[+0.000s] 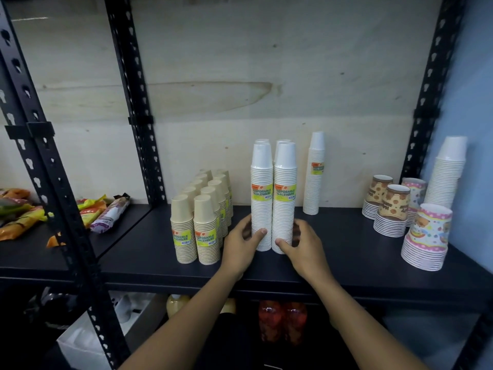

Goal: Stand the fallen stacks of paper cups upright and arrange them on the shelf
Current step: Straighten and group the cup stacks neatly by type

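1. While both hands bracket the two front white stacks (273,198) mid-shelf (346,252), the main risk is toppling: they are tall and narrow and stand touching, so a push low at the base could tip one into the other, or back into the two white stacks just behind.
2. Left hand (241,243): fingers curled round the left stack's base, thumb on its front. Right hand (301,244): likewise cupping the right stack's base. Neither closes fully round.
3. A sideways slip left would hit the tan stacks (198,222) just beside.
4. Long axis vertical; rims down, closed bottoms up, labels facing the camera.
5. Lone white stack (314,174) stands apart near the back wall, also upright.
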